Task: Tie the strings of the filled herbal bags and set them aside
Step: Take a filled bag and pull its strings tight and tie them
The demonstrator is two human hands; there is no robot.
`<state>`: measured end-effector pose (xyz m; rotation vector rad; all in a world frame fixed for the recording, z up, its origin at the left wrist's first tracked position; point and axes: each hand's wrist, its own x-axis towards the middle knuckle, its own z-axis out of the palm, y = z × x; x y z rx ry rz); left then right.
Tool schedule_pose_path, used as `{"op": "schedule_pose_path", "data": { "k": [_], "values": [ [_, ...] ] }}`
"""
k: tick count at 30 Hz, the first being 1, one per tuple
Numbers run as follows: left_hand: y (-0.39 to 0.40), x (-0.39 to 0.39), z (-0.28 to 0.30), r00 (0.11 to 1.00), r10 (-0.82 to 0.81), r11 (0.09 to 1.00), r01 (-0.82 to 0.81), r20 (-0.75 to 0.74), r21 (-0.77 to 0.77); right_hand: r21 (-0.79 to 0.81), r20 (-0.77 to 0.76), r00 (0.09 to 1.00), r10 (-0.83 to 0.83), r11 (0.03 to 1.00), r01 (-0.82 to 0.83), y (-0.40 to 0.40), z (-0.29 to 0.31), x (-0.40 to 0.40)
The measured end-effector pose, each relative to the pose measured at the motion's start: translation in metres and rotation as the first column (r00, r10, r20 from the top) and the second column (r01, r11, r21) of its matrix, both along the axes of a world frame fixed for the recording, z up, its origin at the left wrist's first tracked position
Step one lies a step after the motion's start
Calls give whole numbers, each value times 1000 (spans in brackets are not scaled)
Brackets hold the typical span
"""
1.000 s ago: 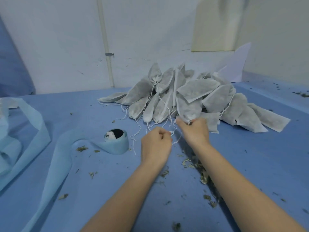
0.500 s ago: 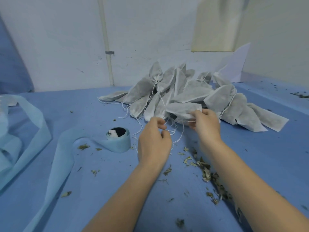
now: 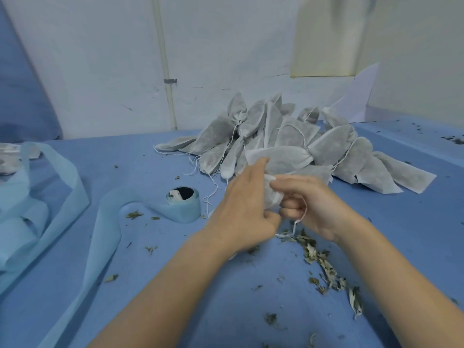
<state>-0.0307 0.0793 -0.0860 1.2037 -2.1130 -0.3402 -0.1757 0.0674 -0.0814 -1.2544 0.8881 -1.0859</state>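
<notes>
Herbal bag (image 3: 272,194), white, w/ its gathered neck held up off the blue table (image 3: 414,222) between both hands, just in front of the pile of bags (image 3: 288,139). Probably lifted so the string (image 3: 300,217) hangs free to knot. Left hand (image 3: 247,212) curls its fingers round the bag's near side; thumb hidden, so exact grip can't be told. Right hand (image 3: 311,207) pinches the neck w/ fingers folded, string looped over them, prob. for tension. Loose dried herb bits (image 3: 324,264) lie under the wrists; blue tape roll (image 3: 184,204) sits to the left.
</notes>
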Motion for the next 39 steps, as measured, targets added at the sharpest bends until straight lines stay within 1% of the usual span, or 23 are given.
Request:
{"op": "schedule_pose_path", "data": {
  "k": [2,3,6,8,10,11,14,16,19,22,24,27,30,33,36,39],
  "values": [
    [3,9,-1,999,39,999,-39,15,29,-28,-77,997,24,999,-26,2,-1,3],
    [4,14,-1,996,77,997,-77,44,4,-37,-91,996,23,999,-26,3,0,5],
    [7,31,-3,962,171,981,-147,210,-127,-28,-87,995,-40,999,37,0,-1,7],
    [11,38,-4,942,200,976,-166,270,-144,-2,-83,995,-61,998,61,-1,-3,6],
    [13,40,-6,937,224,970,-188,270,-154,1,-135,989,-59,998,59,-1,-5,8],
    [13,40,-7,936,238,966,-200,259,-165,-10,-190,980,-55,998,54,1,-6,10],
    [13,39,-9,940,277,951,-239,201,-196,-95,-435,900,-21,995,-23,7,-8,16],
    [12,38,-10,941,292,945,-257,170,-203,-154,-507,862,-11,985,-78,11,-10,19],
    [11,36,-10,951,271,949,-238,150,-206,-217,-454,890,-48,974,-58,9,-14,21],
    [12,33,-12,981,168,968,-146,97,-204,-219,-343,939,36,969,-117,12,-12,24],
    [11,32,-12,989,138,980,-129,53,-150,-215,-321,945,59,967,-134,13,-13,25],
    [8,32,-13,991,130,991,-129,36,-39,-192,-353,935,42,974,-116,13,-12,25],
    [7,35,-14,990,128,992,-129,60,8,-138,-325,946,8,989,-55,11,-12,24],
    [6,38,-12,987,142,990,-141,80,-17,-69,-234,972,-30,997,14,8,-13,25],
    [8,38,-11,993,110,989,-105,48,-100,15,-139,989,-49,999,52,7,-13,29],
    [8,40,-11,996,85,993,-86,-13,-87,131,-29,994,-108,985,111,5,-9,28]
  ]
}}
